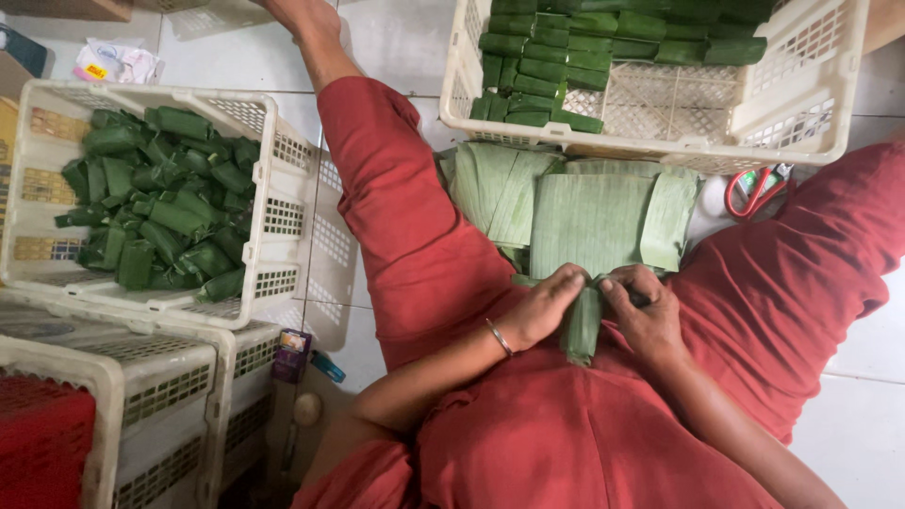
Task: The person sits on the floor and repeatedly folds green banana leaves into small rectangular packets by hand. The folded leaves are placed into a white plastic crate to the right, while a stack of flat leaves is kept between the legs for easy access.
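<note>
- White floor tiles (396, 38) are seen beneath a seated person clothed in red, viewed from above.
- A green leaf-wrapped roll (583, 325) is held upright over the lap, between the two hands.
- The left hand (542, 306) is closed round the roll's left side, fingertips pressed to its upper end; a thin metal bangle (500, 337) is worn at that wrist.
- The right hand (649, 311) is curled against the roll's right side, thumb and forefinger pinching the top fold.
- A stack of flat banana leaf sheets (589, 221) is laid on the floor between the legs, just beyond the hands.
- A white plastic crate (801, 104) is placed beyond the sheets; finished green parcels (556, 71) are packed in it in orderly rows along its left and far sides, with the near right part of its base left bare.
- A second white crate (283, 217) is set to the left, stacked on other crates; loose green rolls (156, 198) are heaped in it without order.
- A lower crate holding a red cloth (42, 438) is noted at the bottom left corner.
- Red-handled scissors (759, 188) are lying on the floor just beside the right thigh, near the first crate.
</note>
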`<control>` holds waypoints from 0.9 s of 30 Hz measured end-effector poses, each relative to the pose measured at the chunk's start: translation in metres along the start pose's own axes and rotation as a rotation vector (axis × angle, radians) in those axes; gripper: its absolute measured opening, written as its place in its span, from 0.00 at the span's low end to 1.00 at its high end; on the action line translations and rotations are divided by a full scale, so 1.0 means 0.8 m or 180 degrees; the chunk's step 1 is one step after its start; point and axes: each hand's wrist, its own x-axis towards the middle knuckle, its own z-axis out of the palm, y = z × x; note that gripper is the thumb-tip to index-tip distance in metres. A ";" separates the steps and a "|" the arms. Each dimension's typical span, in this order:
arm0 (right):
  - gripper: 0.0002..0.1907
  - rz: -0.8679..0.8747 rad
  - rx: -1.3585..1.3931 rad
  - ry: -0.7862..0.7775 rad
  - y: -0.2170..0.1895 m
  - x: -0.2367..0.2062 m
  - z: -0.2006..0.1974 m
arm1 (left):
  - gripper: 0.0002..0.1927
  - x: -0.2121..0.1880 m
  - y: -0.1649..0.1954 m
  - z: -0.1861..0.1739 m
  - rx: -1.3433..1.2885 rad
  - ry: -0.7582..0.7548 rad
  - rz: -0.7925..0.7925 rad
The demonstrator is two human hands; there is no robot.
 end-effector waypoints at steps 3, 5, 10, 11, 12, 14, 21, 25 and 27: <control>0.08 0.0967 0.0838 0.0023 0.009 0.000 0.000 | 0.13 0.008 -0.016 -0.002 -0.1317 0.0048 -0.0619; 0.12 0.1003 0.1021 -0.0112 0.012 -0.004 -0.001 | 0.12 0.009 -0.024 -0.004 -0.1381 0.0180 -0.0722; 0.27 0.1584 0.1417 -0.0887 0.006 -0.007 0.006 | 0.10 0.014 -0.024 -0.023 -0.0006 0.0445 0.0027; 0.30 0.1651 0.0968 -0.1034 -0.001 -0.006 0.009 | 0.10 0.012 -0.019 -0.026 0.0337 0.0419 0.0094; 0.31 0.1241 0.0323 -0.1112 -0.010 -0.007 0.008 | 0.10 0.010 -0.013 -0.031 0.0682 0.0399 0.0165; 0.34 0.0401 -0.0958 -0.1225 -0.033 -0.007 -0.002 | 0.11 0.008 0.002 -0.034 0.1200 0.0352 0.0205; 0.32 -0.0502 -0.1967 -0.1103 -0.093 0.017 -0.004 | 0.10 0.003 0.050 -0.025 0.1926 0.0091 0.0429; 0.27 -0.0632 -0.2112 -0.0946 -0.076 0.012 0.002 | 0.10 0.007 0.057 -0.024 0.2177 0.0096 0.0671; 0.24 -0.0701 -0.2152 -0.0899 -0.057 0.010 0.005 | 0.11 0.009 0.052 -0.025 0.2204 0.0057 0.0461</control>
